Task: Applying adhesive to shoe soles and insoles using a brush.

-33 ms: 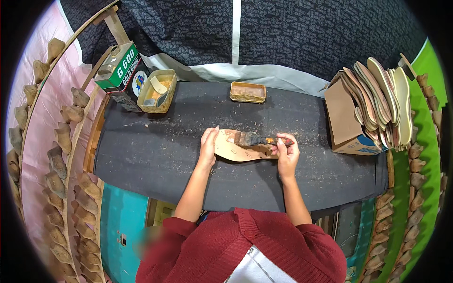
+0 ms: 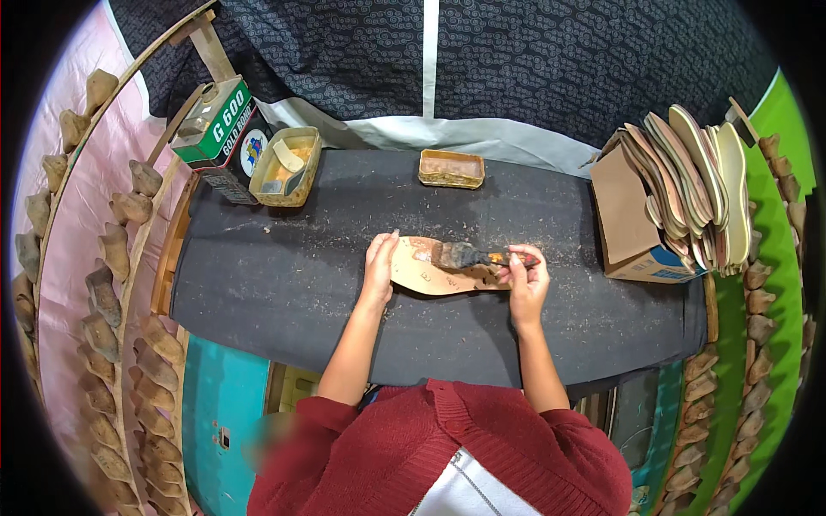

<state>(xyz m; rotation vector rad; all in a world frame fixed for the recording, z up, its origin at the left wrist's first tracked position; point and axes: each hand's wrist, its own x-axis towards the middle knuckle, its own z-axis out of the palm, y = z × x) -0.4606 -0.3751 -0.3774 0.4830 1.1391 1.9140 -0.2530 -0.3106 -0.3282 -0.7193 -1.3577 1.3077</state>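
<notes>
A tan shoe insole (image 2: 409,273) is held just above the dark cloth, its wide left end gripped at the edge by my left hand (image 2: 379,262). My right hand (image 2: 527,273) is closed round the dark, red-and-orange handle of a brush (image 2: 460,254). Dark, caked bristles rest on the upper face of the insole, pointing left. Left of the bristles shows a wet, reddish-brown patch. Small marks are visible on the sole near its lower edge. The narrow right end is partly hidden behind the brush and my right fingers.
On the table (image 2: 284,292), scattered with crumbs, stands a shallow tray (image 2: 453,180) at the back. A tall can (image 2: 222,142) and a yellowish tub (image 2: 301,191) with scrapers stand back left. A cardboard box (image 2: 621,198) holds stacked insoles (image 2: 688,172) at right. Shoe lasts (image 2: 103,292) line side racks.
The brush and my right hand have shifted slightly to the right along the insole, uncovering more of the wet patch. My left hand stays in place.
</notes>
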